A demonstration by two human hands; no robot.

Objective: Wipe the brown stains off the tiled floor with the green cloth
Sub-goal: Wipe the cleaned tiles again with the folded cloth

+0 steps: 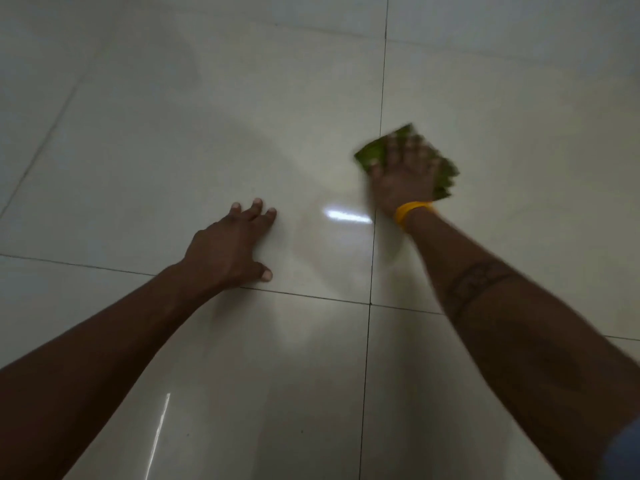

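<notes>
The right hand [403, 174] lies flat, fingers spread, on top of a crumpled green cloth [375, 152] that rests on the glossy pale tiled floor [173, 150], just right of a dark grout line. The cloth pokes out far, left and right of the palm; the grip is a wide flat press, not a pinch. Both are blurred. A yellow wristband [412, 213] circles that wrist. The left hand [230, 247] rests open on the tile, nearer and to the left, holding nothing.

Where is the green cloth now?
In the head view, the green cloth lies right of centre on the tiled floor, under the right hand.
</notes>
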